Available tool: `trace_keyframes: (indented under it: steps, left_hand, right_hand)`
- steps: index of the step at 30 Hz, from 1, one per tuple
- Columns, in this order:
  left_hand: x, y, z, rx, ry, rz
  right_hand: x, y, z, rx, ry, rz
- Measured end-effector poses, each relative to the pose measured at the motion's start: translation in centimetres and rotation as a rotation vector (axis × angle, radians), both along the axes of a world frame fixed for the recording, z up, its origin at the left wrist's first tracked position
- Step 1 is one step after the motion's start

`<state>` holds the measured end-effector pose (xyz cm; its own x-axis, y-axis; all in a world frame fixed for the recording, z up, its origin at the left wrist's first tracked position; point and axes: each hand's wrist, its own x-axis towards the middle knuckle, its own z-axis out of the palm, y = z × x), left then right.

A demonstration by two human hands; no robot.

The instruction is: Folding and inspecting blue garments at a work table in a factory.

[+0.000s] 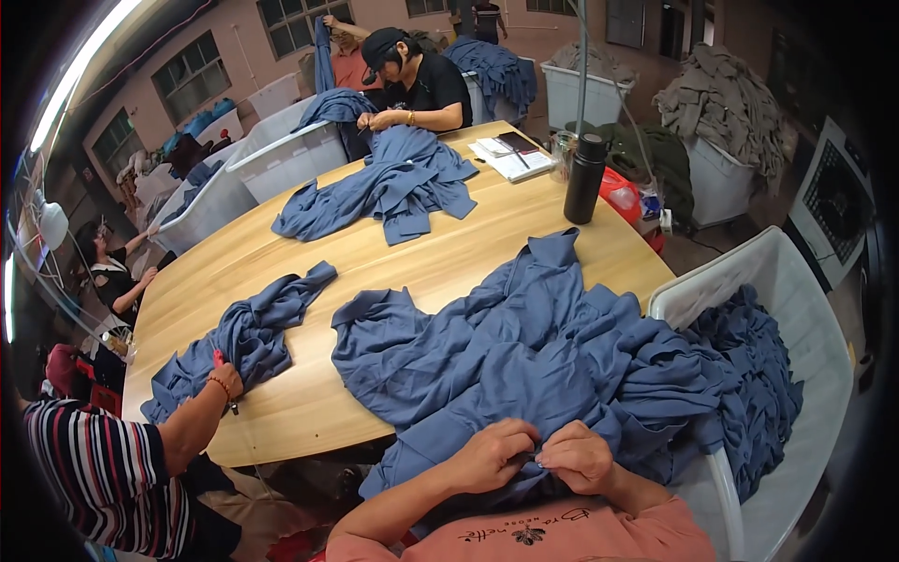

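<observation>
Blue garment (524, 347) is judged soft, light, floppy; best gripped at a bunched edge (seam). Left hand (493, 454) and right hand (581, 457) fingers are pinched on it.

A bare stretch of the wooden table (468, 248) runs diagonally from the lower left of the frame toward the upper right, between the cloth heaps; a hand could pass along it freely. In the lower middle a big heap of blue garments (524, 356) blocks the near edge and spills right into the white plastic bin (805, 347). A smaller blue garment (239, 337) lies at the left, with a co-worker's hand (225, 382) on it. Another blue pile (393, 187) fills the upper middle. At the upper right a black flask (584, 178) stands upright beside a notebook (510, 155) and a clear jar (562, 155).
</observation>
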<state>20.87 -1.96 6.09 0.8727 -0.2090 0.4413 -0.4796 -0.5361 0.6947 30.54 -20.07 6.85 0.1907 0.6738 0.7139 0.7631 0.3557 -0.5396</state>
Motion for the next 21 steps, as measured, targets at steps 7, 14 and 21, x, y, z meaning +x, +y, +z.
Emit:
trace_keyframes:
  steps: [7,14,21]
  left_hand:
    - [-0.7,-0.7,0.2,-0.248,0.514,-0.045]
    - [-0.5,-0.1,-1.3,-0.390,0.295,-0.032]
    - [-0.9,0.2,-2.3,-0.487,0.505,-0.055]
  right_hand:
    - [0.1,-0.5,0.0,0.009,0.121,0.047]
    - [0.0,-0.4,0.4,-0.058,0.003,0.105]
    - [-0.2,-0.3,-0.4,-0.139,-0.081,0.019]
